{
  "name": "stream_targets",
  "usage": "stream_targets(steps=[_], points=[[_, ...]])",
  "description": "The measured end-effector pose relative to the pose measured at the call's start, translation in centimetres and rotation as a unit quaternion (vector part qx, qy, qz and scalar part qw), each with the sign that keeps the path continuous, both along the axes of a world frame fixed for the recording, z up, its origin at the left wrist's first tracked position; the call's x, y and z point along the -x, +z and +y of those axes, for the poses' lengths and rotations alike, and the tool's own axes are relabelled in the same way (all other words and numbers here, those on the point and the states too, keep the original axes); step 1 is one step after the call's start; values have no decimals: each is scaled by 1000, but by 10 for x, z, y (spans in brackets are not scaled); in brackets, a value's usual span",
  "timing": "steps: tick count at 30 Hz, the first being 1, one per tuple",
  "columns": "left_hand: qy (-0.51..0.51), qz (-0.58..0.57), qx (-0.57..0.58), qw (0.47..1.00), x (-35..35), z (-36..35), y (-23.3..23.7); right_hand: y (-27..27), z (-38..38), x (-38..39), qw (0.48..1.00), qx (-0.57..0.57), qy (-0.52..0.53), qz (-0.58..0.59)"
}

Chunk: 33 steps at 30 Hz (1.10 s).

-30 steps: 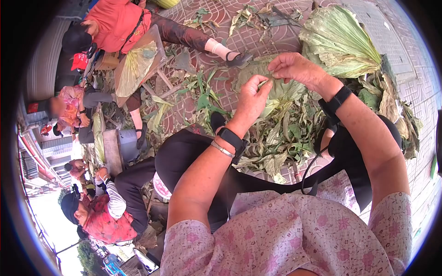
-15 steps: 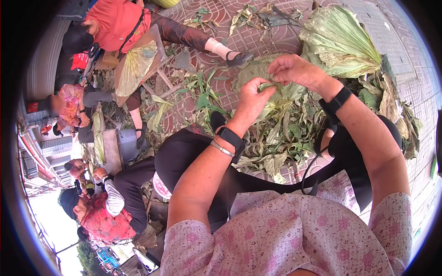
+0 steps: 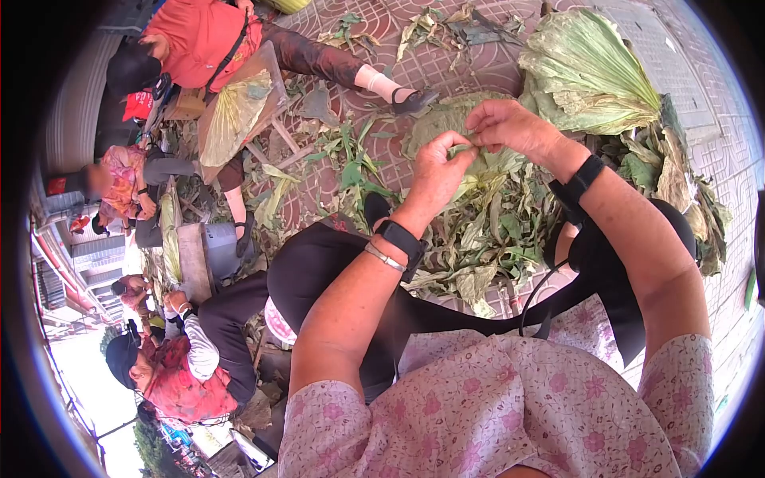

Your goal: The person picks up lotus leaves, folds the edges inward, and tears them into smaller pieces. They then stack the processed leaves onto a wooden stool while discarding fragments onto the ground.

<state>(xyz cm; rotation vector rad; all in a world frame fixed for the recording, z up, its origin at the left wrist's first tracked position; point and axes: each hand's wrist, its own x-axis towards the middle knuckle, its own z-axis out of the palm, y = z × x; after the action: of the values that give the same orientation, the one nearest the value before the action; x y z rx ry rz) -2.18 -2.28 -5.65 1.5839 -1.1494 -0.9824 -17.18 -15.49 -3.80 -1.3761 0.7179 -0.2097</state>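
My left hand [image 3: 438,171] and my right hand [image 3: 519,135] meet over the leaf pile, both closed in a pinch with fingertips almost touching. A thin, pale green dried leaf [image 3: 434,126] spreads behind and under the fingers, and its edge seems to be what they grip; the exact contact point is hidden. Below the hands lies a heap of torn, curled leaf scraps [image 3: 490,231] between my knees. Just right of my right hand, a fan-shaped stack of large dried leaves [image 3: 590,76] rests on the ground.
More brown leaves [image 3: 669,171] lie beside my right knee. Scraps cover the patterned red paving [image 3: 335,107]. A person in red [image 3: 199,44] sits at upper left by a tilted board [image 3: 267,92] carrying a folded leaf. Another person [image 3: 187,374] sits at lower left.
My right hand has dropped slightly and its fingers have drawn closer to my left fingertips. My left hand stays nearly in place. The person at lower left has shifted a little.
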Motion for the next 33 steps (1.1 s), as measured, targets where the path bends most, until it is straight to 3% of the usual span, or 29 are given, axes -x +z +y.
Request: stream_targets(steps=[7,11,19,33], points=[[6,-18,21,1000,2,-1,1,-9,-5,4,997,-66,-20,-25],[-17,96,15,995,1,0,-5,-8,-7,4,999,-36,-11,-21],[13,59,-15,998,0,0,-5,-2,-6,0,997,47,60,-25],[7,49,-30,998,1,1,-6,-1,-5,-1,987,128,89,24]])
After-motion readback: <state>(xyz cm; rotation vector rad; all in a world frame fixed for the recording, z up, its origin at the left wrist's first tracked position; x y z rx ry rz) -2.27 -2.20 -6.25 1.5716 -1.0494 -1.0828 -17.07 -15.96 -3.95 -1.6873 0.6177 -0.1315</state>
